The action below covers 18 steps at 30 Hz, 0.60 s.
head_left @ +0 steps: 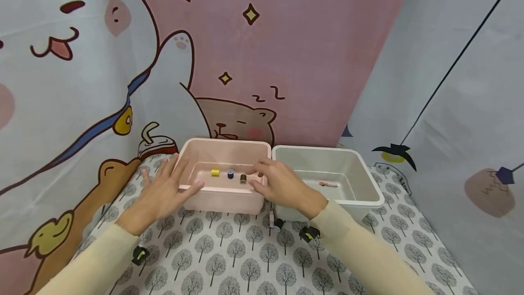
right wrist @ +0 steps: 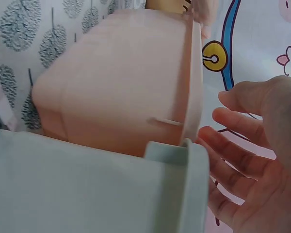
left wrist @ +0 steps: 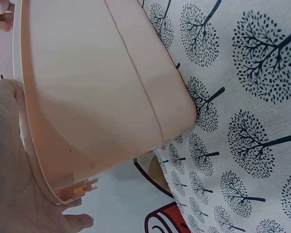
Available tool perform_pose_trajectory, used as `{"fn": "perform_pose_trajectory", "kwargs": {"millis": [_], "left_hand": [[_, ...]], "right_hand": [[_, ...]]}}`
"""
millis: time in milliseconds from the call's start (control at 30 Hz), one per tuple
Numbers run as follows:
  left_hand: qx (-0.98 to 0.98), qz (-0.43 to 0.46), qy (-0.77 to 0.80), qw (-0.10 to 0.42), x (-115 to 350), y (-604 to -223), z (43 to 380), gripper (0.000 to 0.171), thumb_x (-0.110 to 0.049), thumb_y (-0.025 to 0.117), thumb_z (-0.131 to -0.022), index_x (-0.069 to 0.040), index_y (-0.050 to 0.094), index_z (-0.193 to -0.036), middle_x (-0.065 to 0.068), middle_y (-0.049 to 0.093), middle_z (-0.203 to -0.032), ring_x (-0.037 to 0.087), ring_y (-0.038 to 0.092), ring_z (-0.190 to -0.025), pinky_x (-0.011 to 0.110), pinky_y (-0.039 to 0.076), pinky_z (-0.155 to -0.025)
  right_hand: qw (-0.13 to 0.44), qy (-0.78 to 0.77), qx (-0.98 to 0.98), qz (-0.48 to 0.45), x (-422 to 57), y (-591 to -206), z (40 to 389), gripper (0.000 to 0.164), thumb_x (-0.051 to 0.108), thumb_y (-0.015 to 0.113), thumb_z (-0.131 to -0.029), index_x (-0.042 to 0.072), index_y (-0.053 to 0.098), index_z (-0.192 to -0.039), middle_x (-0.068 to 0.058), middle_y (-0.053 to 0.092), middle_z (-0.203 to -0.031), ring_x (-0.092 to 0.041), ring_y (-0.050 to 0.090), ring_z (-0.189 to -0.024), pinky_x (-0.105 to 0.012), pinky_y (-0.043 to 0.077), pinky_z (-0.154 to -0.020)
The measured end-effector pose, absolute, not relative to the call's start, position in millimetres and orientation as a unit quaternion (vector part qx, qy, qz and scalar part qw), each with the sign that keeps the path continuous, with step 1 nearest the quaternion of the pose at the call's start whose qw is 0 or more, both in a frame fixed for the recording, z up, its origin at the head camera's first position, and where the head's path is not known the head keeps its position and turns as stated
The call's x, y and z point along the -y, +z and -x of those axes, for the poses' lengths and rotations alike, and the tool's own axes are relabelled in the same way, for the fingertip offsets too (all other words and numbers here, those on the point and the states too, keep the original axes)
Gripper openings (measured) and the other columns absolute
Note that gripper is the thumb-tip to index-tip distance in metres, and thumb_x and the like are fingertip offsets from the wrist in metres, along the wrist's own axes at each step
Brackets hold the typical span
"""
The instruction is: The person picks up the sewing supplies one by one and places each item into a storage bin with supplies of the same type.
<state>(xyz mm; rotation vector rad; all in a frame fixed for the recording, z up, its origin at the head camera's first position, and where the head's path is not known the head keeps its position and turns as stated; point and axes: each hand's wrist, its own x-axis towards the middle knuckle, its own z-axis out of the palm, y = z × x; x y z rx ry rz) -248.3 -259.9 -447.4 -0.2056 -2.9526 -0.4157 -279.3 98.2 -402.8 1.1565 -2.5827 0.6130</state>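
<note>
A pink bin [head_left: 223,200] holds three small spools of thread: a yellow spool [head_left: 215,172], a blue spool [head_left: 230,174] and a dark spool [head_left: 243,179]. My left hand [head_left: 161,192] rests at the bin's left end with fingers spread over the rim and the thumb at the front edge. In the left wrist view, that hand [left wrist: 14,160] lies along the pink rim. Over the bin's right end hangs my right hand [head_left: 282,185], fingers loosely bent beside the dark spool and nothing between them. The right wrist view shows this hand [right wrist: 252,150] beyond the two bins' rims.
A pale grey bin [head_left: 327,203] stands right beside the pink one, with a small orange-and-white item [head_left: 328,184] on its floor. A small black-and-white object [head_left: 275,221] lies in front of the bins on the tree-patterned cloth [head_left: 229,249]. A printed curtain [head_left: 307,58] hangs close behind.
</note>
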Motion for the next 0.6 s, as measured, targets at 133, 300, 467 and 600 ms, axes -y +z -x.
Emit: {"fn": "perform_pose_trajectory", "kwargs": {"millis": [133, 300, 467, 600], "left_hand": [[0.985, 0.068, -0.137, 0.08, 260, -446, 249, 0.106, -0.083, 0.046, -0.112, -0.013, 0.023, -0.188, 0.028, 0.012, -0.195, 0.065, 0.013, -0.178, 0.1, -0.007, -0.128], [0.985, 0.067, -0.136, 0.079, 260, -447, 248, 0.107, -0.085, 0.045, -0.112, -0.012, 0.023, -0.187, 0.029, 0.012, -0.195, 0.065, 0.014, -0.177, 0.101, -0.005, -0.128], [0.985, 0.067, -0.14, 0.079, 259, -447, 249, 0.106, -0.083, 0.047, -0.112, -0.013, 0.023, -0.187, 0.028, 0.012, -0.195, 0.065, 0.013, -0.178, 0.1, -0.006, -0.128], [0.985, 0.066, -0.14, 0.079, 259, -447, 249, 0.105, -0.083, 0.047, -0.112, -0.013, 0.023, -0.187, 0.028, 0.012, -0.195, 0.065, 0.013, -0.178, 0.1, -0.006, -0.128]], "right_hand": [[0.121, 0.232, 0.881, -0.394, -104, -409, 272, 0.028, 0.022, 0.08, -0.111, 0.011, 0.082, -0.137, -0.007, 0.082, -0.129, -0.016, 0.076, -0.092, -0.024, 0.065, -0.078], [0.142, 0.253, 0.867, -0.405, -110, -422, 263, 0.023, 0.016, 0.081, -0.109, 0.012, 0.083, -0.132, -0.005, 0.082, -0.129, -0.008, 0.072, -0.087, -0.017, 0.061, -0.071], [0.186, 0.272, 0.846, -0.419, -114, -434, 255, 0.02, 0.012, 0.085, -0.106, 0.013, 0.085, -0.126, -0.003, 0.082, -0.126, -0.013, 0.08, -0.1, -0.023, 0.069, -0.085], [0.221, 0.272, 0.828, -0.438, -118, -443, 248, 0.02, 0.01, 0.087, -0.103, 0.012, 0.085, -0.123, -0.003, 0.082, -0.125, -0.015, 0.08, -0.109, -0.028, 0.07, -0.096]]}}
